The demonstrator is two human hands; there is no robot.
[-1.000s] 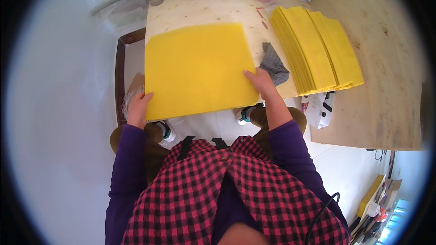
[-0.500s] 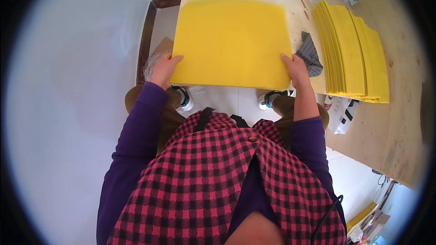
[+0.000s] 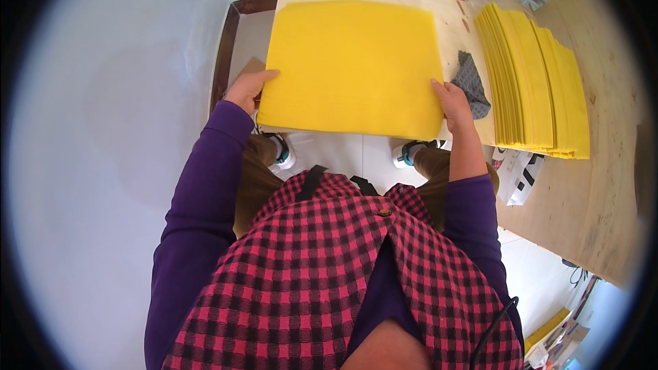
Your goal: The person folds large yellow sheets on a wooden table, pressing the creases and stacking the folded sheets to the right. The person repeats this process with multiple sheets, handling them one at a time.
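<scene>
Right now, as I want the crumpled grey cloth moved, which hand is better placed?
Likely the right hand, holding the flat yellow sheet beside the crumpled grey cloth; the left hand grips the sheet's opposite edge.

Both arms reach forward from the near side, hands set wide apart at roughly matching height. Left arm (image 3: 199, 175) angles far and rightward, purple sleeve down to the wrist; left hand (image 3: 247, 90) in a pinching grip, thumb (image 3: 269, 74) on top and pointing right. Right arm (image 3: 473, 205) runs far and slightly left, sleeve pushed up, forearm (image 3: 465, 154) bare; right hand (image 3: 455, 103) likewise pinching, thumb (image 3: 436, 85) uppermost, aimed far and left. Undersides of both grips hidden.
</scene>
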